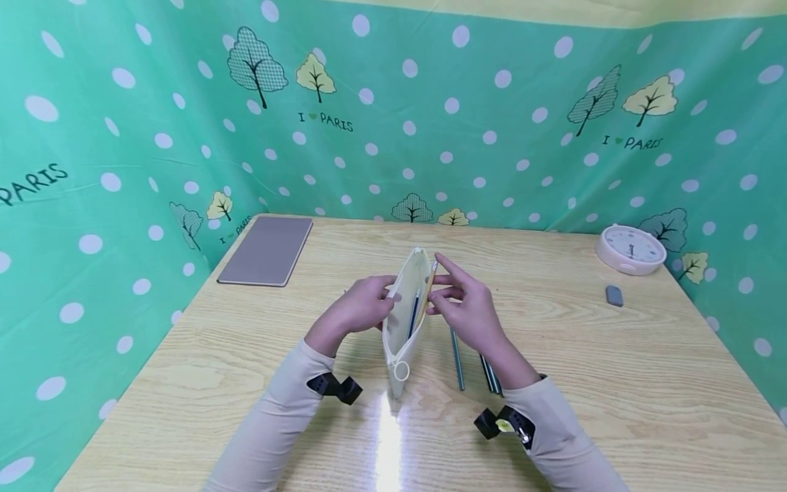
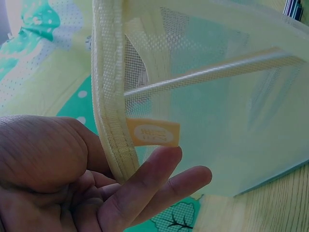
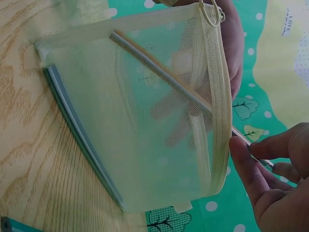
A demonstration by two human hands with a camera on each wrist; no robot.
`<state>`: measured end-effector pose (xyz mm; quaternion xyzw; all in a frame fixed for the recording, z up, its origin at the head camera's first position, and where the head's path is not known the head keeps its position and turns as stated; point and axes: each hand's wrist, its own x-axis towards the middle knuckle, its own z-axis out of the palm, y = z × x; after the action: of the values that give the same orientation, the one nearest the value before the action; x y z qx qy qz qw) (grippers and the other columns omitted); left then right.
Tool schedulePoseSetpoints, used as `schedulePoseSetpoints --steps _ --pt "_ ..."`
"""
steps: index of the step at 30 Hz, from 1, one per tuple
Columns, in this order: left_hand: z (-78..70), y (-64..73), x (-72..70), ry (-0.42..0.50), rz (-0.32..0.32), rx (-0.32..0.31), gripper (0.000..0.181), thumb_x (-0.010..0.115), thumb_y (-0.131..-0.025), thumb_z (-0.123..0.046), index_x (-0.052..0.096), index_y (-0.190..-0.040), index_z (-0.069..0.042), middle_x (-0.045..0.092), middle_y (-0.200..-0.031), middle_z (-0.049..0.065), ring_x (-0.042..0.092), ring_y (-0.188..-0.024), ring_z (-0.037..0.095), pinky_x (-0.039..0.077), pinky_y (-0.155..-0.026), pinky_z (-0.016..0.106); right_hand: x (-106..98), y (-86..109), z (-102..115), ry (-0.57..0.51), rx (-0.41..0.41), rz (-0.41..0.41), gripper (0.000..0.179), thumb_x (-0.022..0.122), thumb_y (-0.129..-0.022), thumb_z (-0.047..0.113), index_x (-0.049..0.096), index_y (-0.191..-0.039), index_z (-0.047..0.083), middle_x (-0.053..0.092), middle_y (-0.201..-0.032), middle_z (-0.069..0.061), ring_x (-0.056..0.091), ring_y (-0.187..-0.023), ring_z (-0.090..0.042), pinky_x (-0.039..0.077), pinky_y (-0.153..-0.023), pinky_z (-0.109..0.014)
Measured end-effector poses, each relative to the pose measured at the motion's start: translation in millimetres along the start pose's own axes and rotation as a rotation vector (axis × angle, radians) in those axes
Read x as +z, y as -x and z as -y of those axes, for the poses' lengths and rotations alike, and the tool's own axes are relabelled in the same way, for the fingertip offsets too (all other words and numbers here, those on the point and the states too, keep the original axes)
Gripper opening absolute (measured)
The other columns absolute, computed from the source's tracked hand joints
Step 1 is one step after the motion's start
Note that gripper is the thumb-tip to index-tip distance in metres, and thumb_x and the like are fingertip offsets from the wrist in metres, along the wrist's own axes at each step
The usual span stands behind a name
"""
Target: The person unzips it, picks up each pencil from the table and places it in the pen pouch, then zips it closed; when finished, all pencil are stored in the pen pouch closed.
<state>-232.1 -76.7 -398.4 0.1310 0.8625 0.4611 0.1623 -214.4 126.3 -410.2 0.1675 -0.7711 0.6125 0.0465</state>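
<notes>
A pale cream mesh zip pouch (image 1: 399, 311) stands upright above the table with its zip opened. My left hand (image 1: 363, 306) grips its left side near the zip, thumb at the rim. In the left wrist view a small orange tag (image 2: 154, 133) is at my fingertip. With thumb and fingers, my right hand (image 1: 470, 311) pinches the top end of a yellowish pencil (image 1: 430, 280) at the pouch mouth. Its lower length slants down inside, showing through the mesh. A blue pencil (image 3: 84, 133) lies along the pouch bottom.
A teal pencil (image 1: 458, 359) and several dark pencils (image 1: 490, 374) lie on the table beneath my right hand. A grey notebook (image 1: 267, 251) is at the back left. At the right are a pink round clock (image 1: 631, 249) and a small grey eraser (image 1: 613, 296).
</notes>
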Motion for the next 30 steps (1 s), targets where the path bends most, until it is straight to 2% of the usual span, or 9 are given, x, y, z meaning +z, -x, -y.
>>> schedulePoseSetpoints --steps 8,14,22,27,30 --pt "1.2 -0.3 0.5 0.002 -0.001 0.004 0.047 0.052 -0.105 -0.004 0.044 -0.151 0.006 0.07 -0.119 0.03 0.075 -0.085 0.03 0.065 -0.064 0.035 -1 0.8 1 0.032 -0.03 0.007 0.053 0.062 -0.094 -0.015 0.052 -0.146 -0.008 0.066 -0.127 -0.033 0.072 -0.099 -0.045 0.065 -0.074 -0.031" --pt "2.1 -0.7 0.0 -0.021 -0.003 0.007 0.047 0.051 -0.106 -0.004 0.044 -0.151 0.007 0.07 -0.119 0.03 0.075 -0.081 0.028 0.065 -0.064 0.034 -11 -0.4 4 0.05 -0.004 -0.03 0.038 0.06 -0.095 -0.012 0.063 -0.133 -0.009 0.068 -0.122 -0.03 0.072 -0.096 -0.042 0.065 -0.072 -0.028" --pt "2.5 -0.3 -0.6 -0.029 -0.008 0.014 0.046 0.051 -0.106 -0.004 0.045 -0.15 0.006 0.069 -0.122 0.03 0.075 -0.081 0.028 0.065 -0.064 0.033 -32 -5.9 4 0.063 0.022 -0.066 0.028 0.06 -0.101 -0.002 0.066 -0.127 -0.008 0.07 -0.108 -0.025 0.071 -0.083 -0.011 0.064 -0.073 -0.027" --pt "2.0 -1.0 -1.7 -0.044 -0.003 0.028 0.046 0.05 -0.106 -0.005 0.045 -0.15 0.007 0.069 -0.123 0.03 0.076 -0.08 0.028 0.065 -0.064 0.033 -42 -7.4 3 0.115 0.032 -0.046 0.027 0.063 -0.101 0.002 0.067 -0.126 -0.006 0.071 -0.103 -0.024 0.072 -0.078 -0.011 0.065 -0.072 -0.028" --pt "3.1 -1.6 -1.5 -0.047 -0.002 0.033 0.046 0.05 -0.106 -0.004 0.045 -0.15 0.007 0.069 -0.123 0.03 0.076 -0.08 0.029 0.065 -0.063 0.033 -46 -7.3 2 0.148 0.048 -0.022 0.028 0.062 -0.101 0.002 0.067 -0.127 -0.006 0.071 -0.102 -0.024 0.073 -0.081 -0.021 0.065 -0.071 -0.029"
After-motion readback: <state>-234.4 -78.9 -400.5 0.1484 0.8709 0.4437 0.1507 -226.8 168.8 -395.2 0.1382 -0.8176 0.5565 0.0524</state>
